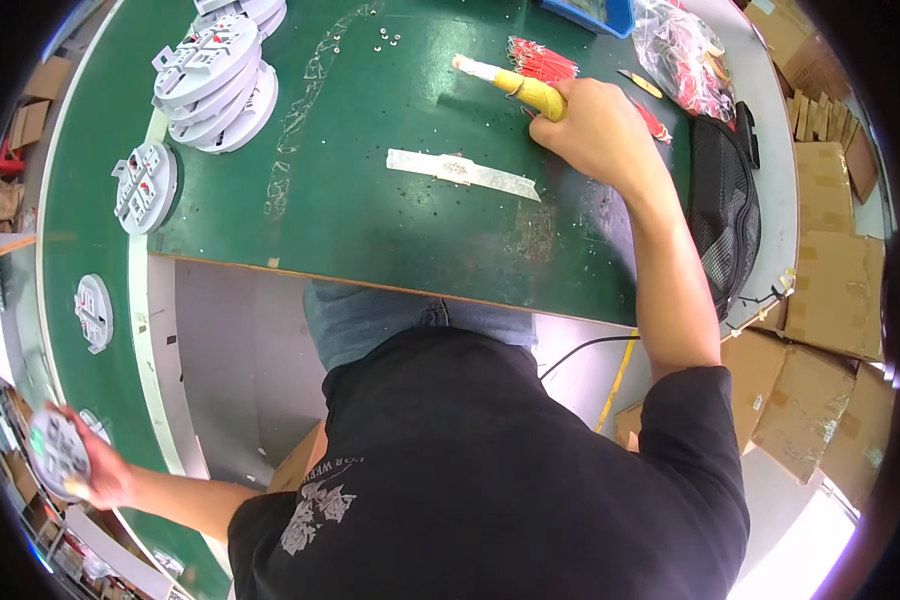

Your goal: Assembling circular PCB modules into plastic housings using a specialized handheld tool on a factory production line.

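Observation:
At the far lower left, my left hand (108, 474) is closed around the edge of a round grey plastic disc (60, 455) with raised fittings, held above the green side bench. Over the far right of the table, my right hand (598, 128) grips a stick-shaped tool (535, 94) with a yellow-wrapped handle and a whitish front end pointing left. Its exact kind is not clear. Bundled red wires (540, 62) lie just beyond this hand. A pale strip (460, 172) lies flat on the table, nearer to me.
Similar grey discs are stacked (215, 85) at the far left, and single ones (145, 188) stand along the side bench (80, 240). A yellow cutter knife (640, 83), a clear bag (685, 50), a blue tray (595, 15) and a black mesh pouch (722, 210) occupy the right. Cardboard boxes (835, 285) stand beyond.

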Tool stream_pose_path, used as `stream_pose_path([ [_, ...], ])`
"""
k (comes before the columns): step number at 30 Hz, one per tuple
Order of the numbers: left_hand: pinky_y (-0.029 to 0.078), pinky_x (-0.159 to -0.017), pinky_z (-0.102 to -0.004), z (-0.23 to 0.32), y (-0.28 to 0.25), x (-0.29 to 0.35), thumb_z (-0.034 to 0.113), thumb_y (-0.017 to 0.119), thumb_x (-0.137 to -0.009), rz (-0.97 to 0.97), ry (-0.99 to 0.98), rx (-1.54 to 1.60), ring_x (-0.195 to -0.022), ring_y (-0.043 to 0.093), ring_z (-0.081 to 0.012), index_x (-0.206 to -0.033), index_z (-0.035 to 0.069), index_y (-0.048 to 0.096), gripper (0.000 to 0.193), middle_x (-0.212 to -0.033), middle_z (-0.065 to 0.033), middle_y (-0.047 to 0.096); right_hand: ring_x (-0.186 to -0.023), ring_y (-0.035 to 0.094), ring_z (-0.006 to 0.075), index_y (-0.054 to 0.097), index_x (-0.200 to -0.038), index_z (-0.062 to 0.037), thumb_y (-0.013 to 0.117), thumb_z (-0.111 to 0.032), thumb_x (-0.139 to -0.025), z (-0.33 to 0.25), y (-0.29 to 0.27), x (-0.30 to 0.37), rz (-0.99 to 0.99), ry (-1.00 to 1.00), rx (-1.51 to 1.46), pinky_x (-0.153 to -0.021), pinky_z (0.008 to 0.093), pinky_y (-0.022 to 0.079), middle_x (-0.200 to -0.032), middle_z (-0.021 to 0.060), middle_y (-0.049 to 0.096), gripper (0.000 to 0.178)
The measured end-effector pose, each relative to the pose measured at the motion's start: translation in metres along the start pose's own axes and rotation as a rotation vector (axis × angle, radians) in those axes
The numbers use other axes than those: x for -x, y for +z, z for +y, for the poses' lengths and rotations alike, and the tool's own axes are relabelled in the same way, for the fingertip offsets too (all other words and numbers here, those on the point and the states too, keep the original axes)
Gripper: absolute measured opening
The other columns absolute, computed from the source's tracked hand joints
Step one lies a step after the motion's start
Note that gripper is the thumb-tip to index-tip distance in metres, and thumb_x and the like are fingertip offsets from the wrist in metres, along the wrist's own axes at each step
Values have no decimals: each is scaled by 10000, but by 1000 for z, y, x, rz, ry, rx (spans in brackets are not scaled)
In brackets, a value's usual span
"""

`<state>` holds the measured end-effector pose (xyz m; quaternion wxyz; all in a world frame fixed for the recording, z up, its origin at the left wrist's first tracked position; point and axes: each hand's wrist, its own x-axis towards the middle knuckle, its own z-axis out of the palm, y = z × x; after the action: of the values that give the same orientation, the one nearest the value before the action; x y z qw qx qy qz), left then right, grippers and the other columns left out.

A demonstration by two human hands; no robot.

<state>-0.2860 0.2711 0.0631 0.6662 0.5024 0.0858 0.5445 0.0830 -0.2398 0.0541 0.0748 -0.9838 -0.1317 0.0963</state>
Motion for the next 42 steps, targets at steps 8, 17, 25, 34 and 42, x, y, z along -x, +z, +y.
stream_pose_path([
  [8,432,-1067,-513,-80,143,10,91,706,-859,-327,-349,-447,-1261,506,-338,-1449,-15,384,681,-1387,-173,485,-766,662,382,697,-896,5,648,-232,-791,-3,1,15,162,-29,-163,-720,448,512,-778,221,666,264],
  [17,500,-951,-346,-122,259,73,54,751,-792,-660,-506,-254,-1130,595,-215,-1380,0,463,657,-1252,-123,586,-754,657,384,687,-887,17,646,-219,-780,-3,-6,-11,-99,-46,-11,-712,442,503,-775,221,664,261],
  [25,508,-901,-301,-134,261,105,40,740,-797,-570,-571,-233,-1042,624,-171,-1346,32,508,596,-1167,-85,624,-719,676,279,689,-941,11,675,-212,-768,-12,-8,26,127,-132,-393,-693,372,528,-794,159,692,283],
  [34,511,-878,-285,-143,309,133,-23,720,-803,-746,-503,-229,-1026,608,-130,-1313,56,544,545,-1145,-57,622,-663,516,33,683,-929,-4,732,-74,-840,-81,-31,68,100,-148,-862,-600,206,419,-736,-39,606,124],
  [42,507,-874,-277,-143,315,139,-74,695,-814,-846,-274,-274,-1028,614,-128,-1289,44,576,503,-1145,-43,619,-662,547,47,693,-945,-12,730,-96,-841,-80,-17,63,210,-212,-725,-603,226,448,-741,-10,635,138],
])
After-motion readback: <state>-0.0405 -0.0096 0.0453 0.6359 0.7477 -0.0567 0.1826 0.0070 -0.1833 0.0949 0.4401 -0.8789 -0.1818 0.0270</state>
